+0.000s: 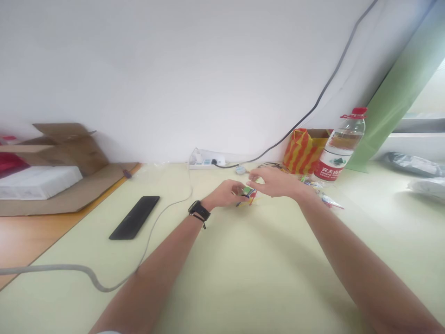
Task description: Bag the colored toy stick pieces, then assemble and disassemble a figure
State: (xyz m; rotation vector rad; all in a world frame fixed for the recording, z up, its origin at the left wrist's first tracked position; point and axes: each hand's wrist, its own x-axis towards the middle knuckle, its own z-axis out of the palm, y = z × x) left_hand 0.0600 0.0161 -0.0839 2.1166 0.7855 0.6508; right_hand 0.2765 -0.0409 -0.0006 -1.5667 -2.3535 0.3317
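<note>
Pale yellow-green, the surface (243, 278) runs from the near edge back to a plain white wall (174, 69), where a white power strip (206, 162) lies against the base. A dark cable (313, 107) climbs from the strip up the wall toward the upper right, and a grey cord (86, 273) loops across the near left part of the surface. At far left a wooden floor shows, with flattened cardboard (69, 153) and a white slab (36, 182) resting on it. A green curtain (399, 88) hangs at the right, beside a bright window.

A clear water bottle (342, 146) with a red cap and red label stands upright near the wall on the right; how full it is cannot be told. Just beside it, to the left, sits an orange and yellow striped bag (301, 152), its contents hidden. A black phone (135, 216) lies flat on the left of the surface, well apart from the hands.

Both hands meet at the middle of the surface. The left hand (225, 194), a dark watch (199, 211) on its wrist, is curled around a small colourful item (247, 192), green and red, too small to identify. The right hand (274, 182) hovers just beside and above it, fingers bent and pinched at the item's top edge. More small colourful pieces (327, 198) lie scattered under and behind the right wrist, near the bottle.
</note>
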